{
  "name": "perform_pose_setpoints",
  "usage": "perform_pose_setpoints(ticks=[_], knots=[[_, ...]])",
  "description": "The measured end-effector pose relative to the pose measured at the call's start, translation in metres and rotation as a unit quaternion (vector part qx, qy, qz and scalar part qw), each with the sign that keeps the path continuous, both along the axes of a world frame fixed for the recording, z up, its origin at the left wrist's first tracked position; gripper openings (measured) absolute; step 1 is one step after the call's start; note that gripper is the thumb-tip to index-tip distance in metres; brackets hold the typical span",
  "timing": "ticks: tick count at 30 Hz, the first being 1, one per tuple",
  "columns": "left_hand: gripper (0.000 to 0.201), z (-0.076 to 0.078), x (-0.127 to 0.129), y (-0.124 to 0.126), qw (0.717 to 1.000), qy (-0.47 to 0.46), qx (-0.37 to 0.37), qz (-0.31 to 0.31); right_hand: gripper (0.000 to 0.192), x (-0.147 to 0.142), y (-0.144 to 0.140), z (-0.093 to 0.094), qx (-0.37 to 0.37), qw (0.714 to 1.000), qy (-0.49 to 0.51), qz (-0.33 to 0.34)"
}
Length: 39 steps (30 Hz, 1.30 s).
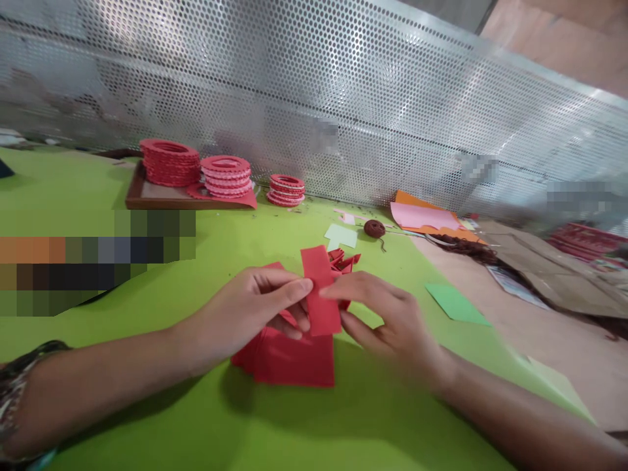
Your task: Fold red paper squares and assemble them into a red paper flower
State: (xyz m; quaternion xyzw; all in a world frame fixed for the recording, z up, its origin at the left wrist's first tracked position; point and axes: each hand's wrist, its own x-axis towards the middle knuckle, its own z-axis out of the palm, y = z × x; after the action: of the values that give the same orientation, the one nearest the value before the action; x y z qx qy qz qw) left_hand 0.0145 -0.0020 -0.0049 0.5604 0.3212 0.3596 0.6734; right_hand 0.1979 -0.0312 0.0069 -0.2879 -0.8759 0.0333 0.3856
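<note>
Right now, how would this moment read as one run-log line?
left hand: pinching red strip; right hand: touching same strip; red sheets: on green tabletop; yarn ball: farther back

The red strip (322,310) is matt paper, the tray (167,203) seemingly wood.

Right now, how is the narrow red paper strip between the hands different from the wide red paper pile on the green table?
The narrow red paper strip is held by the left hand; the red paper pile lies on the green table. The strip is slimmer than the pile. The pile shows several overlapping sheets; the strip looks like one piece. Both are red.
</note>
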Motion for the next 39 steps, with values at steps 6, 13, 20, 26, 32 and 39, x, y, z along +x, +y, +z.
perform_pose_setpoints(ticks=[6,13,20,26,32,39], knots=[[0.011,0.006,-0.002,-0.003,0.996,0.039,0.074,0.001,0.013,-0.001,-0.001,0.007,-0.033,0.997,-0.001,0.066],[0.014,0.007,-0.004,-0.003,0.985,0.086,0.150,0.007,0.008,-0.002,-0.002,0.006,-0.097,0.993,0.027,0.064],[0.019,0.005,-0.001,-0.008,0.981,0.086,0.171,0.017,0.012,-0.004,-0.001,0.002,-0.141,0.985,0.089,0.038],[0.026,0.007,0.002,-0.010,0.987,0.066,0.141,-0.030,0.016,-0.005,-0.004,-0.001,-0.208,0.972,0.108,0.013],[0.023,0.006,0.001,-0.013,0.980,0.078,0.181,-0.040,0.018,-0.006,-0.004,-0.001,-0.181,0.980,0.074,-0.023],[0.011,0.001,0.001,-0.011,0.973,0.093,0.208,-0.043,0.019,-0.009,-0.004,-0.003,-0.121,0.991,0.050,-0.038]])
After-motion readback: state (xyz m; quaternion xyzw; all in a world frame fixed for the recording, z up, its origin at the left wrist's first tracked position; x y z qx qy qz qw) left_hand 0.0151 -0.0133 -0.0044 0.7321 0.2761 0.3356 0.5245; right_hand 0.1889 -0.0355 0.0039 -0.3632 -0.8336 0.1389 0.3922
